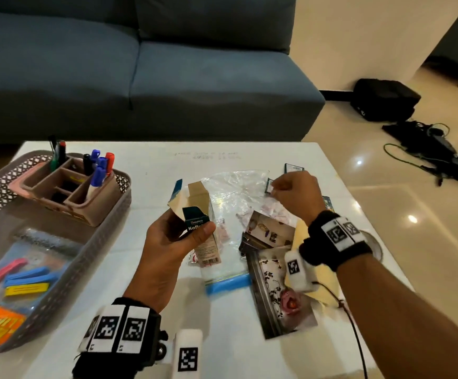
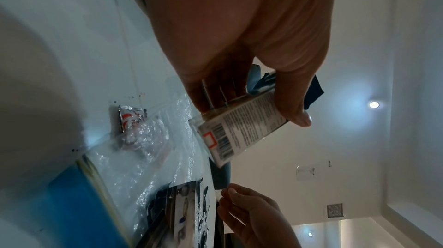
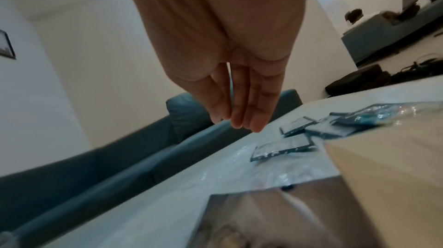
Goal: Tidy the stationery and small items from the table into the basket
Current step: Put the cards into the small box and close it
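Left hand (image 1: 167, 242) grips carton (image 1: 203, 236); photos (image 1: 274, 269), plastic bag (image 1: 230, 192) beside.

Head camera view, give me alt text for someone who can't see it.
A left hand holds a small opened carton above a white table, while the right hand pinches something small over a clear plastic bag and photos. A basket of pens sits left.

opened teal carton (image 1: 198, 224) tilted above table; brown basket (image 1: 107, 214) at left holds stationery
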